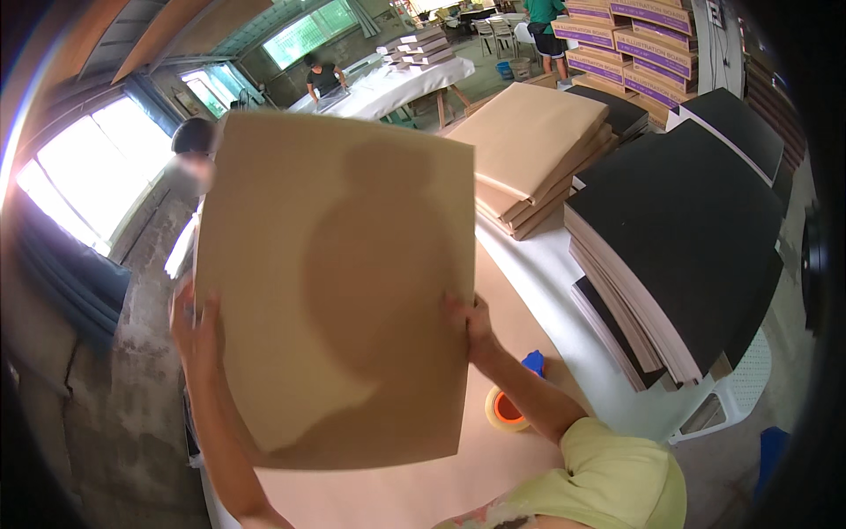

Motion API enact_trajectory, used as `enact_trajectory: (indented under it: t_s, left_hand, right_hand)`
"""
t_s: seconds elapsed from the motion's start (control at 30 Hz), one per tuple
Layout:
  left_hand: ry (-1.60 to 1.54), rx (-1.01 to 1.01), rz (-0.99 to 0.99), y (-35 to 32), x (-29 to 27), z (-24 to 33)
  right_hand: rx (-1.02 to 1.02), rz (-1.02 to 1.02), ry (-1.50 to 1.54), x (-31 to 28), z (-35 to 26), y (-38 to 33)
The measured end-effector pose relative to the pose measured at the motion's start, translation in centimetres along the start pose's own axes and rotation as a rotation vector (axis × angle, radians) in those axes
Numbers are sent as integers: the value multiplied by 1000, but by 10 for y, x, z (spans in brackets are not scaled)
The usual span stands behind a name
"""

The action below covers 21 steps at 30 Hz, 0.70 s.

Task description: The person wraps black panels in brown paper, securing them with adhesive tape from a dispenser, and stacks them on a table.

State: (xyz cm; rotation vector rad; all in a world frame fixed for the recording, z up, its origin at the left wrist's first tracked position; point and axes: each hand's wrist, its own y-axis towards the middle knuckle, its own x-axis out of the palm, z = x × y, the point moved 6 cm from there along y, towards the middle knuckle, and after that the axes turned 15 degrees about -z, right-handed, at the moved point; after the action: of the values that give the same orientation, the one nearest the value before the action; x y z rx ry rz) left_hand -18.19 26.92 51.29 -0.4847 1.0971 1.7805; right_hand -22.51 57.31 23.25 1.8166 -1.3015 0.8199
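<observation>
A large flat tan board (pixel 370 291) is held up in front of me, a shadow falling across its face. It hides much of the table behind it; whether it is one board or several together, I cannot tell. My left hand (pixel 196 322) grips its left edge, fingers around the side. At the right edge, my right hand (pixel 471 326) is closed on it too. Below my right forearm lies a roll of tape (pixel 508 409) with an orange core, beside a small blue object (pixel 534 361). Brown paper (pixel 397 494) covers the table under the board.
Brown-wrapped packs (pixel 538 132) are piled at the table's far side. Stacks of black-topped boards (pixel 679 229) stand at the right, above a white plastic stool (pixel 736 397). Cartons (pixel 626 53) rise behind. One person (pixel 326 79) sits at a far table; another (pixel 544 35) stands farther back.
</observation>
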Motion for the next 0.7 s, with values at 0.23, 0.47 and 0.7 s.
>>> enact_trajectory:
  t_s: [0.23,0.47,0.7]
  left_hand:
    - [-6,722,-346,211,148,158]
    - [189,719,-187,175,245,18]
    - [344,400,-819,-68,246,-129]
  right_hand:
    - [-232,56,176,-92,-107,94]
    - [-577,653,49,-211,-209,161]
    - [-621,839,-183,-280,-226,178]
